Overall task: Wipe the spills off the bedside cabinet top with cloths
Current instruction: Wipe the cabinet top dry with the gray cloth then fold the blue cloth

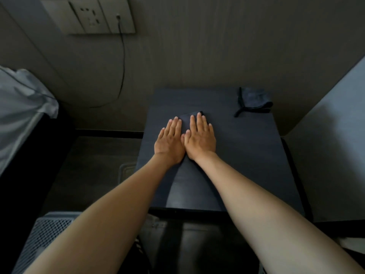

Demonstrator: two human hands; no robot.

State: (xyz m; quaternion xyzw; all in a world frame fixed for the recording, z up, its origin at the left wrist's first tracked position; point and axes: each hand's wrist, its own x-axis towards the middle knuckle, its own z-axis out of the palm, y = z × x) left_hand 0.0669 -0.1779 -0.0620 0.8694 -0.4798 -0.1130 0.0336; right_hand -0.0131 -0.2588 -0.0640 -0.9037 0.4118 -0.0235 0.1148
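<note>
The dark bedside cabinet top (pixel 246 155) fills the middle of the view. Both my hands lie flat on it, side by side, palms down with fingers straight. My left hand (pixel 169 143) and my right hand (pixel 200 139) press on a dark cloth (pixel 186 119) spread flat under them; only its far corner shows past my fingertips. A second cloth (pixel 254 100), grey-blue and bunched up with a dark strap, rests at the cabinet's far right corner, apart from both hands. No spill is plainly visible in this dim light.
A wall socket panel (pixel 88 15) with a plugged-in black cable (pixel 123 62) hangs on the wall behind. A bed with pale sheets (pixel 21 107) stands at the left, a pale surface (pixel 335 145) at the right, a mesh basket (pixel 45 238) at the lower left.
</note>
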